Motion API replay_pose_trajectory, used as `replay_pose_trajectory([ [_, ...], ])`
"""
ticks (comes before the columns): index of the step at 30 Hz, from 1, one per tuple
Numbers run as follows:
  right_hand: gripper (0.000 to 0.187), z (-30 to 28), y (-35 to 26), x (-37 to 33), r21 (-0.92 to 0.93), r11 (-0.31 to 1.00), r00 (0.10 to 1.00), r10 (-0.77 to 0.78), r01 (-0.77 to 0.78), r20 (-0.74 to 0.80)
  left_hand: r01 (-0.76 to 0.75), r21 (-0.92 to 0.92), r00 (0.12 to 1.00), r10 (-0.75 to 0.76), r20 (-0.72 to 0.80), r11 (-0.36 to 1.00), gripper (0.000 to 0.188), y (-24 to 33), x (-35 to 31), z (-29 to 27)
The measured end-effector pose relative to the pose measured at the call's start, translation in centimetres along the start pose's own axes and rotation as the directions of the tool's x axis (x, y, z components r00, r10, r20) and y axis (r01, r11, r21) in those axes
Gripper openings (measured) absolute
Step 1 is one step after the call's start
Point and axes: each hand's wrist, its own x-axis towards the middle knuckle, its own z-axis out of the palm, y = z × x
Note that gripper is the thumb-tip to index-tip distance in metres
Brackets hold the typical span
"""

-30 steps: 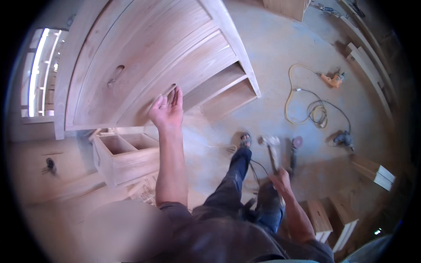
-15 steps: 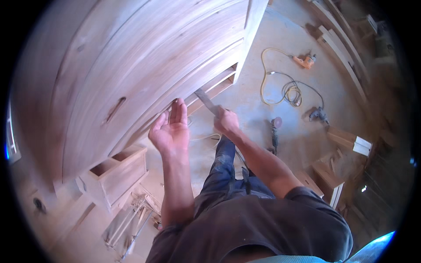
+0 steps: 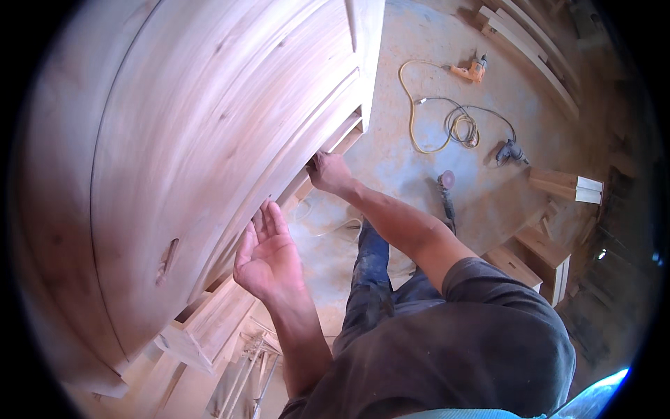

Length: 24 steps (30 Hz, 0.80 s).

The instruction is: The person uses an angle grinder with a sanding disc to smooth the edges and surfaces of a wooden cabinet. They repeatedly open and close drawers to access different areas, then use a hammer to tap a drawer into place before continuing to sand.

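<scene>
A large pale wooden panel [image 3: 230, 119], perhaps a door, fills the upper left and has a slot cut in its face. My left hand [image 3: 271, 257] lies palm up beside its lower edge, fingers stretched out and nothing in the palm. The fingertips reach that edge; whether they bear on it I cannot tell. Further right along the same edge, my right hand [image 3: 331, 172] is closed, its knuckles at the gap under the panel. The flat grey strip it grips is now almost wholly hidden by the hand and the panel.
Wooden drawer-like boxes [image 3: 209, 322] support the panel's near end. On the dusty floor lie an orange drill [image 3: 472, 70], coiled cords [image 3: 462, 131], a dark power tool [image 3: 511, 152] and an angle grinder [image 3: 447, 199]. Timber pieces [image 3: 562, 185] are at the right.
My right hand has moved up and left to the panel's edge, and the grey strip has gone out of sight. The view has shifted; my left hand keeps its palm-up pose.
</scene>
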Motion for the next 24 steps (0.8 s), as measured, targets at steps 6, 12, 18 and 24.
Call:
replay_pose_trajectory([
  [6,0.028,0.8,0.2,0.9,-0.011,1.000,0.996,-0.025,0.024,-0.085,-0.081,0.011,0.991,0.079,0.112,0.997,0.047,-0.1,1.9,-2.2],
  [12,0.024,0.6,1.2,1.4,-0.017,0.999,0.999,0.030,-0.031,-0.046,0.024,-0.042,0.983,-0.016,0.180,0.999,0.042,0.2,2.8,-3.6],
  [18,0.023,-0.5,0.3,2.0,-0.149,0.973,0.985,-0.172,0.175,0.032,-0.009,-0.008,0.991,0.010,0.132,1.000,0.056,-0.1,2.1,-2.7],
  [24,0.023,-1.7,-0.8,1.7,-0.196,0.971,0.968,0.171,-0.134,0.185,-0.035,-0.011,0.998,0.036,0.057,0.999,0.053,0.0,2.9,-2.9],
])
